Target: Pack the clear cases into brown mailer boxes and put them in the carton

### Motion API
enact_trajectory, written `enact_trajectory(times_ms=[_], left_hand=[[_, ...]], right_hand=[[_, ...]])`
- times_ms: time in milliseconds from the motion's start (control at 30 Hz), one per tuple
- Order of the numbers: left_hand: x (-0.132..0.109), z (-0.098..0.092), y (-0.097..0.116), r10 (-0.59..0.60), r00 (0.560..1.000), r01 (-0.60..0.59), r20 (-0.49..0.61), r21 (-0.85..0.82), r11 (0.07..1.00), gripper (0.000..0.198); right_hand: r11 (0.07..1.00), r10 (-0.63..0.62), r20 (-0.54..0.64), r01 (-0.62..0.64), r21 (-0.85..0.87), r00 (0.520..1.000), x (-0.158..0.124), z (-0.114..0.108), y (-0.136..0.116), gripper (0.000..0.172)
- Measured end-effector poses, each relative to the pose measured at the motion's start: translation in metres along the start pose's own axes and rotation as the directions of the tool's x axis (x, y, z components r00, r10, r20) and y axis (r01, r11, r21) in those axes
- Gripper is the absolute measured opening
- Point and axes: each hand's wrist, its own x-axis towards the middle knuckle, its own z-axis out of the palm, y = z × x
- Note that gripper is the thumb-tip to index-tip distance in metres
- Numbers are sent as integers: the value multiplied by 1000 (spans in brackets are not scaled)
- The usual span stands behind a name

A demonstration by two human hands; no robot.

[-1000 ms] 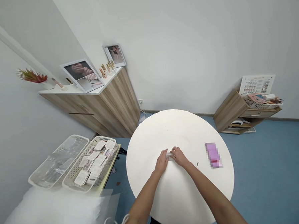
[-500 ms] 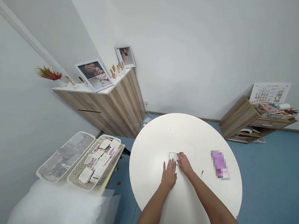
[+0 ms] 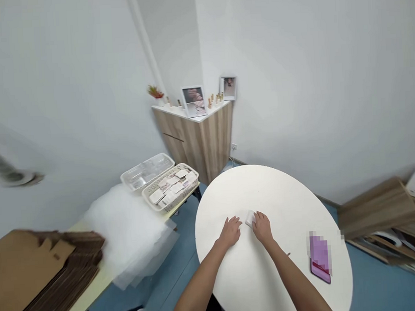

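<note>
Both bare hands work near the middle of a round white worktop (image 3: 264, 185). The step in hand centres on a small translucent white packet (image 3: 249, 218), possibly folded film or a thin sleeve; it is too small and soft in this view to settle what it is. It lies on the worktop between the hands, touching the right hand (image 3: 262, 228) and just apart from the left hand (image 3: 229, 232). The left hand rests palm down and open, its fingers loosely spread, holding nothing. The right hand's fingers curve down over the packet's edge, and since they cover part of it, I cannot tell whether they pinch it or only press it flat. Picking it up would call for fingertips under that thin edge, with the left hand free to steady it.

A pixelated pink object (image 3: 319, 256), unreadable, lies near the worktop's right edge. To the left, a white plastic basket (image 3: 177, 197) of printed cards sits beside a clear plastic tray (image 3: 148, 162) on a pale side table (image 3: 92, 287). A heap of white foam wrap (image 3: 128, 229) and a stack of flattened cardboard blanks (image 3: 43, 271) lie nearer, the stack cut off by the frame. A smeared shape (image 3: 10, 175) at far left is too blurred to name.
</note>
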Motion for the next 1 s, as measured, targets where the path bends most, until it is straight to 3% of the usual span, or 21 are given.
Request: enact_trajectory(times_ms=[133, 300, 500, 633, 833, 900, 1000], left_hand=[[-59, -39, -33, -283, 954, 278, -97, -59, 959, 29], [-146, -96, -81, -528, 813, 516, -246, -114, 849, 24], [-256, -147, -130, -697, 601, 688, -392, -190, 701, 22], [-330, -175, -161, -744, 495, 743, -448, -226, 630, 20], [-424, -212, -217, -705, 423, 779, -570, -170, 604, 12], [-446, -222, -236, -691, 424, 798, -585, -120, 591, 10], [-472, -233, -260, -716, 461, 817, -525, -64, 573, 17]], right_hand=[[989, -151, 25, 150, 8, 988, 5, -1, -41, 44], [935, -355, 83, 354, 24, 931, 9, -1, -119, 40], [803, -595, 95, 585, 115, 798, 2, 7, -240, 36], [685, -725, 73, 706, 182, 685, -12, 16, -334, 33], [510, -852, 40, 812, 283, 522, -39, 30, -472, 29], [466, -876, 28, 830, 307, 482, -48, 32, -511, 27], [409, -903, 14, 849, 334, 429, -59, 33, -560, 21]])
